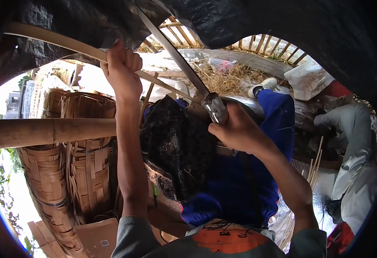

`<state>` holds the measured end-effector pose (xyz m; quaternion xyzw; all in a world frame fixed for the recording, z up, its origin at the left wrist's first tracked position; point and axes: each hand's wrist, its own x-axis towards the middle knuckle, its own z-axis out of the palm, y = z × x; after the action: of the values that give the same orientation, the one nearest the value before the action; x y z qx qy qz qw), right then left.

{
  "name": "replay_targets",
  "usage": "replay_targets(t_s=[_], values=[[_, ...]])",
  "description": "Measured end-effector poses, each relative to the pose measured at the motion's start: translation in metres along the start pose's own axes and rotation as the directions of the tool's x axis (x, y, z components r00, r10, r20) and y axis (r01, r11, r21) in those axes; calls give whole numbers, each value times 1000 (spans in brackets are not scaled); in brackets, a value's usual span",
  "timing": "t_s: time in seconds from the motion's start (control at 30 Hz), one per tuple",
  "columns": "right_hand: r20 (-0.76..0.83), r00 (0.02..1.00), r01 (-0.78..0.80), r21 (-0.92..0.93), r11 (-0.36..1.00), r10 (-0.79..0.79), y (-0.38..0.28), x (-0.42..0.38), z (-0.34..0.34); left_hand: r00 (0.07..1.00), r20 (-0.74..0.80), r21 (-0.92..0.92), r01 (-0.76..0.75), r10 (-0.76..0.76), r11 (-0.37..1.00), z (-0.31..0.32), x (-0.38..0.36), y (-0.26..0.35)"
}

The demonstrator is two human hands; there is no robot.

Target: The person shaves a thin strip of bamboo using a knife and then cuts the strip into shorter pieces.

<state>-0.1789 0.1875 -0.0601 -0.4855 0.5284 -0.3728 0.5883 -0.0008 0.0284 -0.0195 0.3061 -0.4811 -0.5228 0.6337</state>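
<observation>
left grip (123,71) raised high, clenched, forearm (130,146) stretched forward; right grip (240,131) lower, also clenched, elbow (301,202) bent.

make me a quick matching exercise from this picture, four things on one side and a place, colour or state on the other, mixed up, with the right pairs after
Things
1. long knife
2. pale strip
3. trousers
4. woven baskets

Place, colour or state
a. blue
b. gripped in the right hand
c. partly behind a thick pole
d. gripped in the left hand

Right pairs: 1-b, 2-d, 3-a, 4-c
</observation>
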Motion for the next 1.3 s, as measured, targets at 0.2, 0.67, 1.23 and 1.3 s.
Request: replay_targets(t_s=[0.2,0.67,1.23,1.3], values=[[111,975,-219,271,938,195,53,1,39,998,-41,65,-37,39,997,17,-1,-6],[-114,988,111,77,991,-102,40,3,39,872,-424,268,-138,246,953,20,-2,-6],[-41,986,-158,82,984,162,98,7,59,858,-443,340,-109,261,934,32,10,-15],[59,911,-412,67,909,408,104,8,56,866,-379,410,-159,326,898,36,10,-16]])
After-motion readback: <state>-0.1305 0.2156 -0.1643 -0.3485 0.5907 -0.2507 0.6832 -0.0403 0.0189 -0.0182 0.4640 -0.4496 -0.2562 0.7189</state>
